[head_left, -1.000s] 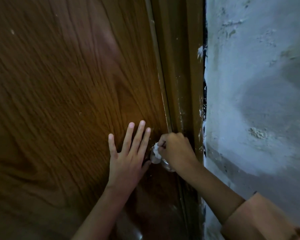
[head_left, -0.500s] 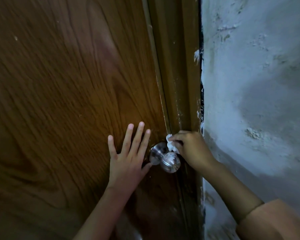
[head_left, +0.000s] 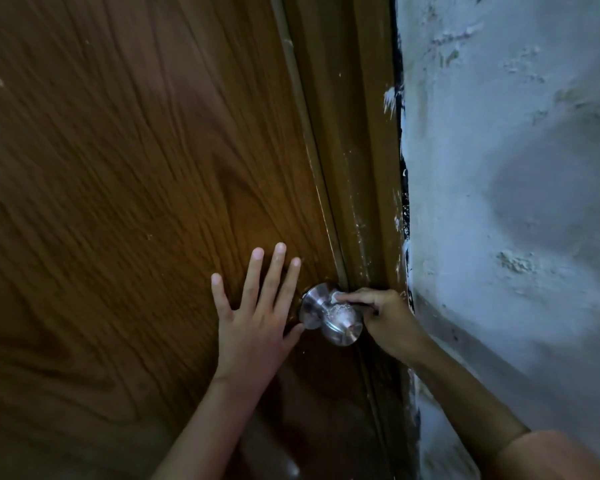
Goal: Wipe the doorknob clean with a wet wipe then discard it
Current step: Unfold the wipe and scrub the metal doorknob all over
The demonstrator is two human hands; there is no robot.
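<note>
A round silver doorknob (head_left: 329,315) sticks out of the brown wooden door (head_left: 136,202) near its right edge. My right hand (head_left: 385,317) is closed at the knob's right side, pressing a small white wet wipe (head_left: 335,298) against the knob's neck; only a sliver of the wipe shows under my fingers. My left hand (head_left: 257,317) lies flat on the door just left of the knob, fingers spread and pointing up, thumb touching the knob's base plate.
The brown door frame (head_left: 357,168), flecked with white paint, runs up beside the door's edge. A rough pale plastered wall (head_left: 516,185) fills the right side. The scene is dim.
My right hand came off the knob's front, went to its upper right, then slid back in so the wipe touches the neck. The knob's face is now uncovered. My left hand stayed put.
</note>
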